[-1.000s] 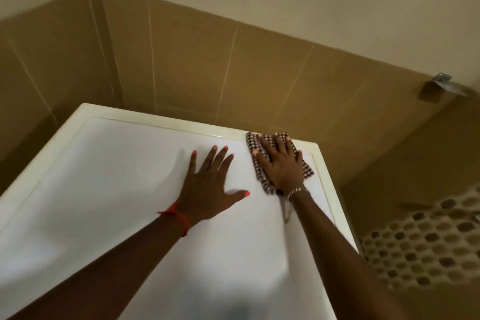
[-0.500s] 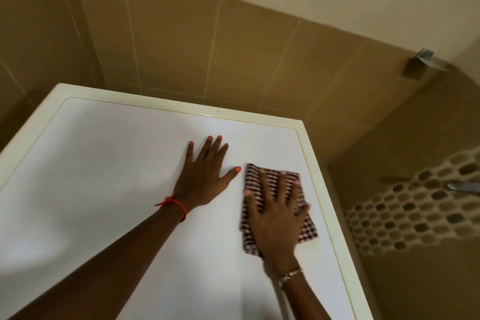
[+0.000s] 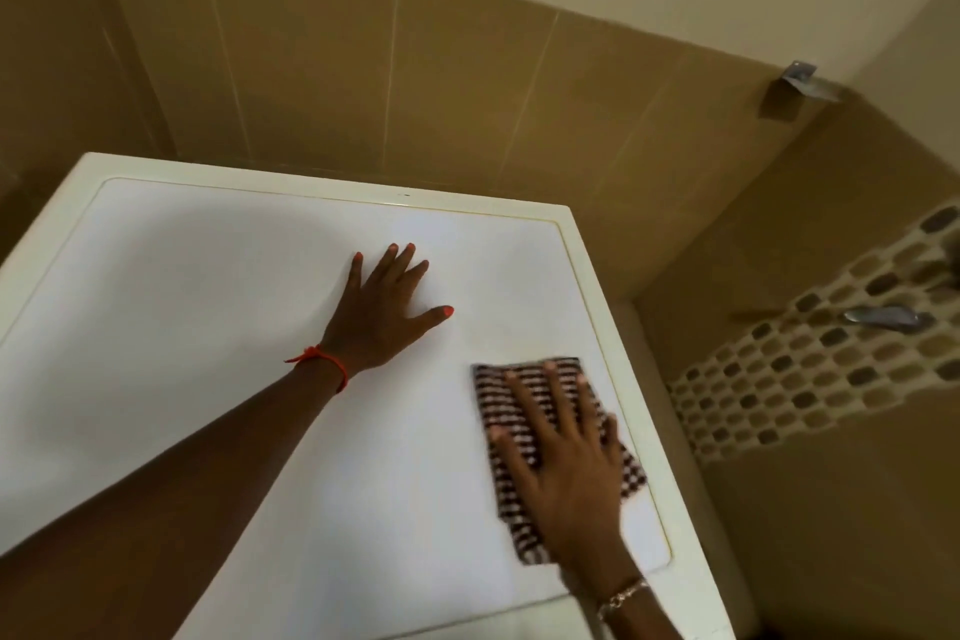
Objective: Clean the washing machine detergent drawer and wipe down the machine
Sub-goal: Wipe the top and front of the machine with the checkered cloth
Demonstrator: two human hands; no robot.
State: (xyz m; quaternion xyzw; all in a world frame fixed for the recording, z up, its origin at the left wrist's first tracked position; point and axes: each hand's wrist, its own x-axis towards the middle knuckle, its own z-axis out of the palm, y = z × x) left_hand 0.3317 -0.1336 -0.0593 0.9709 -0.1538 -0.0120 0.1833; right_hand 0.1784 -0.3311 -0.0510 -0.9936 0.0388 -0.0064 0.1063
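The white top of the washing machine [image 3: 208,327] fills the lower left of the head view, with a cream rim around it. My left hand [image 3: 387,307] lies flat on the top near its middle, fingers spread, holding nothing. A dark checked cloth [image 3: 498,382] lies near the right edge of the top. My right hand [image 3: 563,463] presses flat on this cloth, fingers spread over it. The detergent drawer is out of view.
Brown wall tiles [image 3: 467,83] rise right behind the machine. To the right, a wall with a mosaic tile band [image 3: 810,379] and a metal tap handle [image 3: 883,317]. A small metal bracket [image 3: 802,78] sticks out higher up.
My right hand has dragged the cloth from the far right corner back along the right edge towards me. My left hand has stayed flat in place.
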